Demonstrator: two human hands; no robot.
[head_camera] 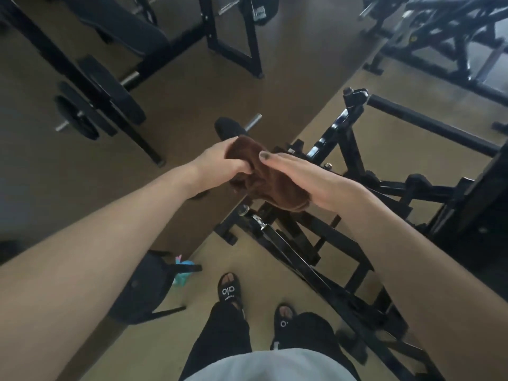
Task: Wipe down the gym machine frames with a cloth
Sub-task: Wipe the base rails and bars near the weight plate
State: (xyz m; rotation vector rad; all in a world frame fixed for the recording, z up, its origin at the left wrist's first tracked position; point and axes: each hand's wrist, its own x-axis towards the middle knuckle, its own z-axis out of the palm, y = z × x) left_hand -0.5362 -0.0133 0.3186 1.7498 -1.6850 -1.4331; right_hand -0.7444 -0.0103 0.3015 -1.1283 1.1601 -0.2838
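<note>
A dark brown cloth (270, 178) is bunched between both hands, in the middle of the view. My left hand (220, 163) grips its left end with curled fingers. My right hand (305, 178) lies along the cloth's right side with straight fingers, thumb tip on top. Below and to the right stands the black gym machine frame (346, 152), its bars running down toward my feet. The hands are above the frame; I cannot tell whether the cloth touches it.
A weight rack with black plates (110, 94) stands at the left. Another black machine (453, 37) is at the top right. A black stool (143, 287) with a teal item (182, 273) beside it sits near my sandalled feet (229, 291).
</note>
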